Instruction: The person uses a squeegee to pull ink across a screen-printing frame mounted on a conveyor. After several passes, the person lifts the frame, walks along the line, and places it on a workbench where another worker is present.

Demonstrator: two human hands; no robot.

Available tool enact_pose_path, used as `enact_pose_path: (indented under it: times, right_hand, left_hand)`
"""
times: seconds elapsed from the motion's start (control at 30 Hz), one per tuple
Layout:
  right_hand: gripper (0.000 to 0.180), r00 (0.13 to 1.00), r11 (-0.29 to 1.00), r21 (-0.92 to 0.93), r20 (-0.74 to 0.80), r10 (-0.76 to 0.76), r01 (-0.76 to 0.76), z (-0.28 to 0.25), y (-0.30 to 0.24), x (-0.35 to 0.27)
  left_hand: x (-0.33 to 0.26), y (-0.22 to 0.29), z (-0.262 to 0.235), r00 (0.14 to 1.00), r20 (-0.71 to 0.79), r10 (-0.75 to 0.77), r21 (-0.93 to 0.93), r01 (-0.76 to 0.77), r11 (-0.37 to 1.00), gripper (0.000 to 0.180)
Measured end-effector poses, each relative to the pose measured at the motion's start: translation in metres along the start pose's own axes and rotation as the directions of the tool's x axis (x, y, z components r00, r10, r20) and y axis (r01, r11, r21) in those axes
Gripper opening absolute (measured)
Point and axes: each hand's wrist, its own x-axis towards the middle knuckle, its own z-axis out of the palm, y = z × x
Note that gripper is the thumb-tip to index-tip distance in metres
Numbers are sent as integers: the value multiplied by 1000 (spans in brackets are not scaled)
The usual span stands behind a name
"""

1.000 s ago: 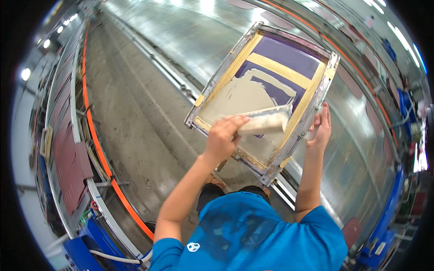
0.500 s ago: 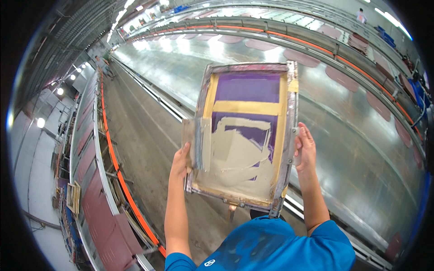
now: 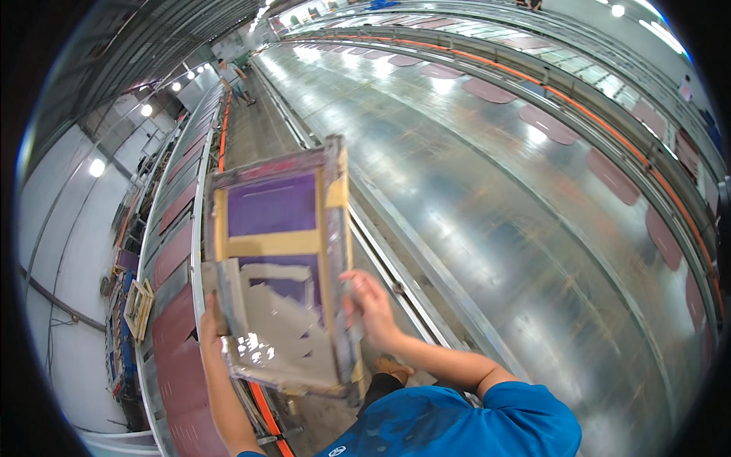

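Note:
A screen printing frame (image 3: 333,251) with purple mesh and yellow tape is held up in front of me, tilted. Grey-beige ink (image 3: 297,346) is spread wet over the mesh's lower part. A squeegee (image 3: 231,293) stands in the ink along the left side of the frame. My left hand (image 3: 211,324) is closed at that side, gripping the frame and the squeegee together, its fingers partly hidden. On the opposite side my right hand (image 3: 371,305) is closed round the frame's right edge, slightly blurred.
To my right runs a long shiny metal table (image 3: 472,213) with maroon pieces (image 3: 613,175) along its far edge. On the left, another long table carries maroon sheets (image 3: 183,343), with an orange rail (image 3: 270,415) beside it. A person (image 3: 234,80) stands far up the aisle.
The frame, held in both hands with the squeegee, has shifted left and lower, towards the left table. My view has turned, showing more of the right table.

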Motion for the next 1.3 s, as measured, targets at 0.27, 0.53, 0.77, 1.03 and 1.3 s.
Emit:
enact_pose_path:
  times: [0.27,0.53,0.77,1.03,1.3]
  right_hand:
    - [33,720,964,-266,664,203,-26,4,25,-32]
    - [41,573,809,-570,619,537,-144,-35,-40,-38]
    - [27,970,709,-704,138,201,-47,-91,-57,15]
    - [40,901,435,-894,-272,-338,-107,-243,-55,145]
    - [60,816,54,-942,-314,-486,-331,-295,1,284]
  left_hand:
    - [-23,4,-96,993,-120,1,-18,-3,1000,73]
    - [1,-55,-3,949,32,-312,-238,311,920,70]
    - [68,-54,30,934,112,-340,-122,352,928,76]
    - [95,-46,13,939,32,-341,-223,339,914,83]
    - [132,-33,-12,954,-59,-296,-168,282,944,82]
